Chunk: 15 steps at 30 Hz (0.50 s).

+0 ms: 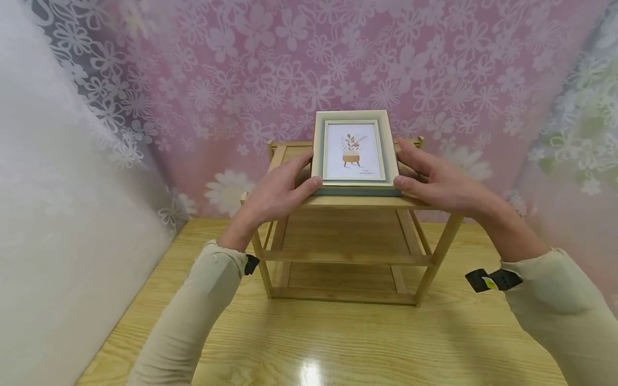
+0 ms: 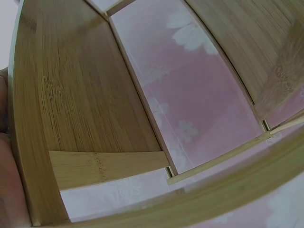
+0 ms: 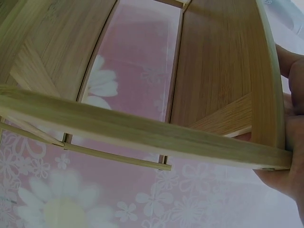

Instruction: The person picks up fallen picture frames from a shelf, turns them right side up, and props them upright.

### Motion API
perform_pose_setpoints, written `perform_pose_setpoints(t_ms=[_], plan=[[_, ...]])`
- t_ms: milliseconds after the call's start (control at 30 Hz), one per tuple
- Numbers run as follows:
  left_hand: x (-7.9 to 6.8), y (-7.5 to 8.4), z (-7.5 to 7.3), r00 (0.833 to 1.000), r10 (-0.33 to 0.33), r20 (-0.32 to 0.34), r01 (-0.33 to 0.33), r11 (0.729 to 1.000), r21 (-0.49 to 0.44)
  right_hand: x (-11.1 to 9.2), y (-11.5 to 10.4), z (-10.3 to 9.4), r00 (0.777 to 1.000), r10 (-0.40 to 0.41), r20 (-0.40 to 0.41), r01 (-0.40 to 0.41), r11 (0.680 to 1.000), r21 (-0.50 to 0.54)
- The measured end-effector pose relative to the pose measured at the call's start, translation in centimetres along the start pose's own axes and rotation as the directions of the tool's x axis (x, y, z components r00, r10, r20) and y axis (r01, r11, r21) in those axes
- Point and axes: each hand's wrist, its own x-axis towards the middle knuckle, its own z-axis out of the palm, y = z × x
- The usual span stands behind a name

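A picture frame (image 1: 350, 153) with a pale, blue-green border and a drawing of a potted plant lies on the top tier of a small wooden shelf rack (image 1: 347, 202). From its left side my left hand (image 1: 275, 190) holds it, thumb at the near left corner. My right hand (image 1: 444, 185) holds the opposite side, with its thumb at the near right corner. Both wrist views look from below at the rack's wooden tiers. Only part of the left hand (image 2: 9, 185) shows at that view's edge, and part of the right hand (image 3: 295, 118) in the other.
Below the top are two lower wooden tiers (image 1: 345, 236). The rack stands on a wood-grain floor (image 1: 299, 332). Behind it hangs a pink flowered backdrop (image 1: 232, 96), with a pale wall (image 1: 67, 214) at left and a flowered side panel (image 1: 574, 177) at right.
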Motion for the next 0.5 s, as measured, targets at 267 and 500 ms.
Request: perform_pose_setpoints(t_ms=[267,500], plan=[[-0.23,0.2,-0.31,0.999,-0.031,-0.008,0.031,0.999,0.029,-0.1,-0.24,-0.22,0.999,-0.012,-0.039,0.013,1.0,0.003],[-0.37,-0.05,-0.09,0.999,-0.052,0.015,0.051,0.997,0.06,-0.03,0.27,0.05,0.998,-0.04,-0.056,0.04,0.999,-0.002]])
